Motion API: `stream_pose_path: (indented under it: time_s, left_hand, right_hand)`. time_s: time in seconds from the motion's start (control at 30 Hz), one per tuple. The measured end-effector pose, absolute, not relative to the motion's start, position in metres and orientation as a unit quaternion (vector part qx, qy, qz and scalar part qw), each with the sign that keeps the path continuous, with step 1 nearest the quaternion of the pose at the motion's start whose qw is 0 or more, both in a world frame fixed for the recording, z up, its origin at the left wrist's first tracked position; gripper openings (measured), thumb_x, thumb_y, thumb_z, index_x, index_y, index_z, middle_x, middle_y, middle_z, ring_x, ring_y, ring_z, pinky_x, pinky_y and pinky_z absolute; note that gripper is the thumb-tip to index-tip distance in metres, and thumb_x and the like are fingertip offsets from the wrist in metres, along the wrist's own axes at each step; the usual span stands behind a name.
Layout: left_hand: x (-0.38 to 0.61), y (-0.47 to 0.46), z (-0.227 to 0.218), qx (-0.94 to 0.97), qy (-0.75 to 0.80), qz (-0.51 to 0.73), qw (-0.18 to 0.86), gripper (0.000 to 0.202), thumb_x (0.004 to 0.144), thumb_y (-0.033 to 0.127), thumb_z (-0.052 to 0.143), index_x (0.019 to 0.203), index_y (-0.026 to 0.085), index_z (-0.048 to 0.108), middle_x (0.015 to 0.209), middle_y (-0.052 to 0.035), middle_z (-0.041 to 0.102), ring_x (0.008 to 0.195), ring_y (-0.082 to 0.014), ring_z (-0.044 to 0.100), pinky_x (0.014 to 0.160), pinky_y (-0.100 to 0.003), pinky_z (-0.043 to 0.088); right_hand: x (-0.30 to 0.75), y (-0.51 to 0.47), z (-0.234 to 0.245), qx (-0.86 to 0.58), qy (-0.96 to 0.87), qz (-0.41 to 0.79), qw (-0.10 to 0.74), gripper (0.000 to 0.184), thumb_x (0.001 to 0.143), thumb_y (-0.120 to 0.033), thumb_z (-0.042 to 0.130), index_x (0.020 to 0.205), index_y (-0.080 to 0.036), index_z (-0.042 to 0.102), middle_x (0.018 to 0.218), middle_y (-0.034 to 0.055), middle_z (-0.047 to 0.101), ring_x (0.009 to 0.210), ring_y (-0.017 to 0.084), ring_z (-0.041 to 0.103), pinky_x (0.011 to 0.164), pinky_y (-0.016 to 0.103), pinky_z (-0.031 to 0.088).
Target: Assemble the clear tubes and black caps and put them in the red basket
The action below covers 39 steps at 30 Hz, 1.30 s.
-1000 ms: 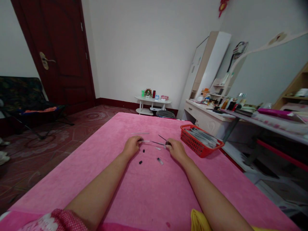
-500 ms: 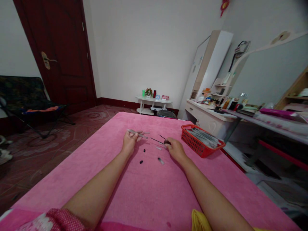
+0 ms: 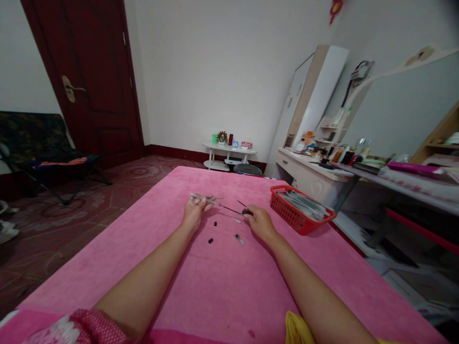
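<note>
My left hand (image 3: 194, 211) is closed around a translucent pen barrel (image 3: 211, 202), which points to the right. In my right hand (image 3: 257, 219) a thin dark pen refill (image 3: 232, 209) is pinched, its left end meeting the barrel's open end. Whether it has entered the barrel is too small to tell. Another thin dark stick (image 3: 241, 203) shows just beyond my right fingers. On the cloth between my forearms lie two small black plugs (image 3: 215, 223), a clear pen cap (image 3: 240, 240) with a dark end, and a small whitish piece (image 3: 236, 220).
A red plastic basket (image 3: 301, 224) full of pale pens stands to the right of my right hand. Pink cloth (image 3: 222, 286) covers the table. Beyond its far edge are a low white stand (image 3: 215, 165) and a round black-topped object (image 3: 247, 169). A cluttered dresser (image 3: 308, 165) is at right.
My right hand has shifted slightly left with the refill. The gap between refill and barrel has closed. My left hand is almost unmoved.
</note>
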<state>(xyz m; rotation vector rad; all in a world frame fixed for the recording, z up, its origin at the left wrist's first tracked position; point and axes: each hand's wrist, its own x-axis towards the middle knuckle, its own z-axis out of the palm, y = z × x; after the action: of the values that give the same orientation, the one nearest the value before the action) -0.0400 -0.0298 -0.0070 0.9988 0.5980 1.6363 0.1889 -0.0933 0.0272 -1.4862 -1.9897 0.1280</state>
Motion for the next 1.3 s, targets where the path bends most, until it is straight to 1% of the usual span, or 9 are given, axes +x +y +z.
stream_pose_path:
  time_s: [0.2,0.4,0.53,0.63,0.77,0.87,0.93,1.1,1.3]
  left_hand:
    - [-0.037,-0.037,-0.003,0.424,0.266,0.635,0.588,0.039,0.063,0.033,0.078,0.084,0.016,0.049,0.094,-0.007,0.069,0.08,-0.0173,0.067,0.074,-0.034,0.055]
    - [-0.036,-0.039,-0.002,0.482,0.301,0.578,0.586,0.035,0.056,0.031,0.081,0.081,0.012,0.066,0.065,-0.0002,0.065,0.054,-0.0095,0.057,0.054,-0.021,0.047]
    - [-0.038,-0.039,-0.002,0.545,0.326,0.531,0.56,0.034,0.058,0.032,0.079,0.083,0.011,0.069,0.062,-0.0001,0.063,0.052,-0.0086,0.054,0.049,-0.019,0.041]
    - [-0.038,-0.042,-0.004,0.628,0.351,0.469,0.512,0.028,0.06,0.028,0.075,0.082,0.01,0.07,0.07,-0.0044,0.068,0.06,-0.0135,0.059,0.053,-0.022,0.044]
    - [-0.031,-0.043,-0.007,0.732,0.341,0.436,0.397,0.025,0.066,0.018,0.066,0.09,0.014,0.071,0.081,-0.0064,0.071,0.075,-0.0178,0.062,0.07,-0.029,0.048]
    - [-0.029,-0.039,-0.009,0.75,0.325,0.46,0.347,0.019,0.069,0.016,0.061,0.084,0.016,0.073,0.083,-0.0062,0.07,0.079,-0.0183,0.062,0.077,-0.031,0.047]
    - [-0.031,-0.034,-0.01,0.685,0.335,0.523,0.38,0.016,0.068,0.017,0.063,0.08,0.014,0.072,0.078,-0.0058,0.07,0.076,-0.0179,0.062,0.075,-0.031,0.048]
    - [-0.046,-0.019,-0.013,0.462,0.341,0.67,0.47,0.029,0.068,0.028,0.068,0.091,0.011,0.065,0.077,-0.0054,0.067,0.069,-0.0143,0.062,0.065,-0.026,0.05]
    - [-0.058,-0.011,-0.013,0.272,0.304,0.737,0.539,0.025,0.068,0.017,0.07,0.091,0.013,0.061,0.082,-0.0043,0.065,0.069,-0.0114,0.064,0.065,-0.024,0.051]
  right_hand:
    - [0.182,-0.096,0.034,-0.53,-0.762,0.066,0.366,0.016,0.078,-0.017,0.051,0.083,-0.019,0.066,0.088,0.0043,0.068,0.081,0.017,0.059,0.073,0.026,0.041]
    - [0.179,-0.091,0.037,-0.52,-0.705,0.112,0.469,0.012,0.074,-0.021,0.054,0.077,-0.017,0.065,0.077,0.0036,0.067,0.073,0.017,0.058,0.07,0.028,0.043]
    - [0.182,-0.085,0.034,-0.5,-0.649,0.166,0.548,0.011,0.067,-0.024,0.06,0.074,-0.016,0.064,0.072,0.0037,0.066,0.067,0.016,0.058,0.067,0.028,0.045]
    - [0.182,-0.083,0.036,-0.491,-0.614,0.198,0.585,0.014,0.062,-0.023,0.065,0.073,-0.015,0.063,0.072,0.0035,0.065,0.066,0.016,0.058,0.065,0.028,0.045]
    - [0.175,-0.088,0.042,-0.491,-0.591,0.225,0.599,0.016,0.058,-0.023,0.069,0.07,-0.015,0.062,0.067,0.0021,0.064,0.062,0.015,0.057,0.061,0.027,0.045]
    - [0.169,-0.091,0.044,-0.481,-0.593,0.227,0.605,0.019,0.061,-0.026,0.069,0.074,-0.014,0.063,0.07,0.0028,0.064,0.065,0.016,0.058,0.062,0.027,0.047]
    - [0.167,-0.091,0.043,-0.474,-0.595,0.218,0.611,0.021,0.067,-0.031,0.066,0.08,-0.014,0.064,0.076,0.0039,0.066,0.069,0.016,0.06,0.065,0.028,0.048]
    - [0.172,-0.087,0.028,-0.494,-0.653,0.162,0.55,0.019,0.075,-0.029,0.058,0.086,-0.016,0.067,0.084,0.006,0.068,0.076,0.018,0.061,0.071,0.03,0.047]
    - [0.168,-0.093,0.022,-0.463,-0.788,0.103,0.392,0.024,0.075,-0.013,0.057,0.093,-0.019,0.07,0.098,0.0065,0.068,0.093,0.019,0.059,0.087,0.034,0.043]
